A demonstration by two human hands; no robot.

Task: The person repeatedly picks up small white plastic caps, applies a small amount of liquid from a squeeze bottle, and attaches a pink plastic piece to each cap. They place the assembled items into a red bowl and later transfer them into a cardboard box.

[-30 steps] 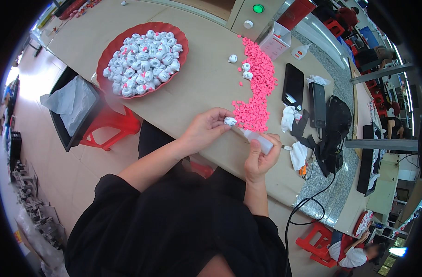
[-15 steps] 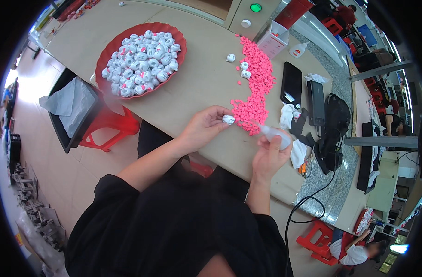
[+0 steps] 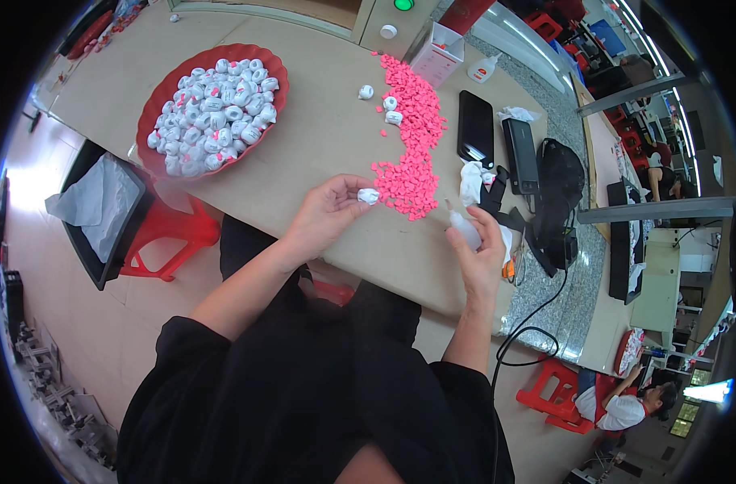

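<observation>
Between the thumb and fingers of my left hand (image 3: 326,211) is a small white rounded piece (image 3: 368,196), held at the near left edge of a pile of small pink pieces (image 3: 412,173). My right hand (image 3: 482,254) grips a small translucent white squeeze bottle (image 3: 465,231), its thin nozzle tilted up and left, apart from the white piece. Several similar white pieces with dark marks, some with pink bits, fill a red scalloped tray (image 3: 148,121) at the left. A few more, such as a loose white piece (image 3: 366,92), lie beside the pink pile.
Right of the pile lie a black phone (image 3: 475,127), a dark oblong device (image 3: 520,156), crumpled tissue (image 3: 471,181) and a black bag (image 3: 563,181) with a cable. A white box (image 3: 436,55) and another bottle (image 3: 482,69) stand behind. A black bin (image 3: 102,211) is at the left.
The bottle has moved away from the white piece, toward the right, and its nozzle now points more upward. My left hand still holds the white piece. The whole view has shifted slightly.
</observation>
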